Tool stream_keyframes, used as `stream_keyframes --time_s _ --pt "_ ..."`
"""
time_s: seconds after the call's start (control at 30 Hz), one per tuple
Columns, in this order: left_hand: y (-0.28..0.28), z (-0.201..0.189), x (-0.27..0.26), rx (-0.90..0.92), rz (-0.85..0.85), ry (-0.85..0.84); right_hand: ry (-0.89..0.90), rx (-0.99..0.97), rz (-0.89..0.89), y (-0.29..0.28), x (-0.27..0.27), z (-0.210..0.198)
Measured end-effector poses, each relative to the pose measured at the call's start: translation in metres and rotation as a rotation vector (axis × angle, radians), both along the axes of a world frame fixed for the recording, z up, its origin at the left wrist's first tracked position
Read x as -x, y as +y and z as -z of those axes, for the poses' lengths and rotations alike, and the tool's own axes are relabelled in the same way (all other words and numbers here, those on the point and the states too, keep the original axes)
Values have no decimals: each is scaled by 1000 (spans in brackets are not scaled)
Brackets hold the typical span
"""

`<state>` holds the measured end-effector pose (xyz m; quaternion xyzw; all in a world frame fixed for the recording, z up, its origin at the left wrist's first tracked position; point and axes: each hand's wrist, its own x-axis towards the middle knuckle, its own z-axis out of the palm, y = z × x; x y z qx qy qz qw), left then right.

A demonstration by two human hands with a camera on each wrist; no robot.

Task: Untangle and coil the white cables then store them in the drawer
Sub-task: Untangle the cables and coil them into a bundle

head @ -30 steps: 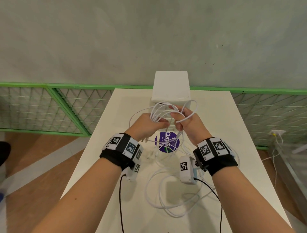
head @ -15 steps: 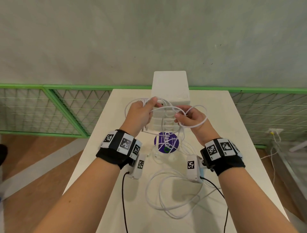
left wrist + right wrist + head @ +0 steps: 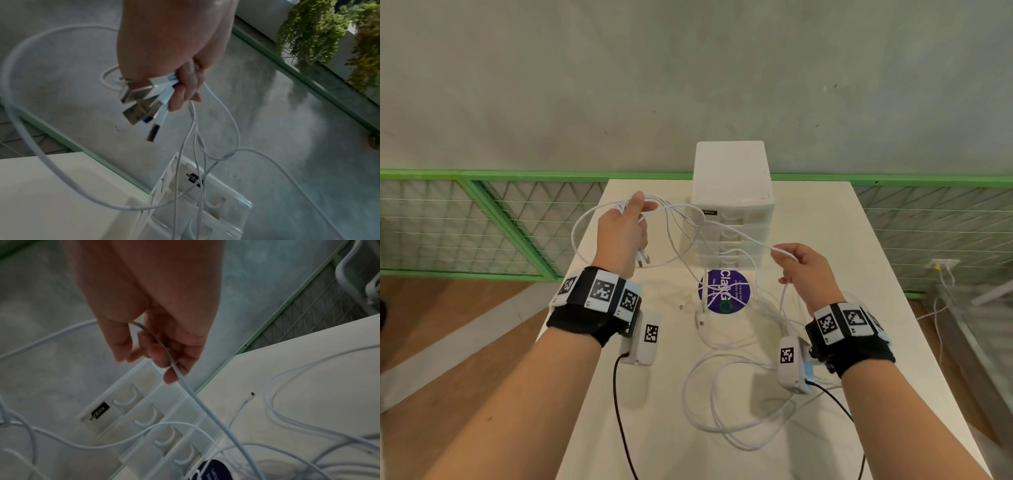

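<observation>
Several white cables lie tangled on the white table, with strands rising to both hands. My left hand, raised at the left, grips a bunch of cable ends; their USB plugs stick out below my fist. A large cable loop hangs from it. My right hand, lower at the right, pinches one cable strand that runs across to the left hand. The white drawer unit stands behind the hands with all its drawers closed.
A round purple sticker lies on the table in front of the drawer unit. A loose small connector lies on the table to the right. Green mesh fencing runs behind the table, below a grey wall.
My hands have moved apart: the left went up and to the left with its cable bunch, the right went right, stretching a strand between them.
</observation>
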<state>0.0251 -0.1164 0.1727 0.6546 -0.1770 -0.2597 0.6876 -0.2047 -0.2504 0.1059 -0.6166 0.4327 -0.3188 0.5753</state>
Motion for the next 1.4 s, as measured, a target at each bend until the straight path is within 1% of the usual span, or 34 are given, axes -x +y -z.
stream_keyframes --time_s 0.07,0.1,0.13,0.23,0.27,0.3,0.33,0.37,0.43,0.47,0.5,0.53,0.63,0.7,0.77,0.87,0.93,1.0,1.13,1.27,1.33,1.4 --pt "3 3 -2 -2 12 7 122 51 -38 -2 1 11" --pt "4 4 -3 6 7 16 161 94 -27 -4 3 14" --pt "5 4 -5 17 -10 28 165 143 19 -7 5 16" --pt "10 8 -11 33 -91 56 67 241 266 -21 14 7" --pt "13 10 -13 33 -110 59 49 265 313 -26 16 3" --pt "15 11 -15 34 -120 61 63 286 312 -30 18 -1" --pt "16 13 -16 34 -116 64 112 300 253 -32 18 -4" --pt "16 13 -17 34 -104 68 182 285 140 -32 17 -7" --pt "14 13 -16 37 -64 80 354 177 -162 -25 13 -10" --pt "12 12 -15 41 -40 87 413 112 -288 -19 10 -11" --pt "11 11 -14 43 -14 93 427 73 -358 -13 6 -12" --pt "9 9 -12 44 13 95 401 78 -379 -6 1 -13" --pt "4 5 -5 31 103 98 281 181 -423 14 -22 -24" --pt "0 3 0 15 152 94 202 159 -483 26 -41 -35" --pt "-4 2 2 -6 169 85 105 126 -491 35 -55 -45" --pt "-1 -1 -7 -17 91 100 -3 163 -387 33 -56 -56" --pt "6 -2 -18 -21 16 126 -37 190 -226 25 -49 -53" --pt "11 0 -24 -10 -27 128 -29 195 -65 14 -40 -41" --pt "15 4 -32 42 -107 115 104 206 173 -3 -20 -10" --pt "19 5 -39 83 -152 103 295 132 404 -20 18 23" --pt "19 3 -40 115 -123 100 457 26 408 -26 34 41" --pt "18 0 -37 139 -36 106 600 -84 287 -30 39 57"
